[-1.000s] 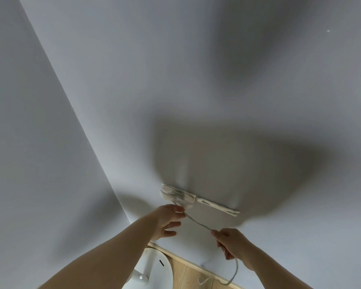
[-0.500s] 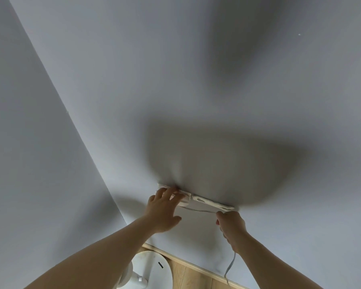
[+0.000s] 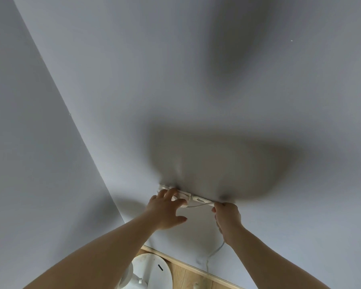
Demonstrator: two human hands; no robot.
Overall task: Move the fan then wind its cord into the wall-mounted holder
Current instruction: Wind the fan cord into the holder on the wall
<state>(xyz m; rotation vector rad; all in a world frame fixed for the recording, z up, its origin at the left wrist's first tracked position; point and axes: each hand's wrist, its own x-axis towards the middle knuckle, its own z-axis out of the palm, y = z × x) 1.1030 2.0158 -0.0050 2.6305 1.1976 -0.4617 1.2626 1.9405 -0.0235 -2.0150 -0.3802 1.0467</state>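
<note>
Head view: left hand (image 3: pixel 165 209) fingers spread, pressing wound cord (image 3: pixel 198 205) on the holder (image 3: pixel 198 198); right hand (image 3: pixel 227 215) pinches cord at holder's right end. Fan (image 3: pixel 148 272) on floor below. Risk: slack turn slips off.

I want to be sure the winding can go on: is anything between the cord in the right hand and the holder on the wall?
Nothing visible. The right hand pinches the cord right at the holder's right end, and the cord runs along its underside toward the left hand, whose fingers rest on the left end.
</note>
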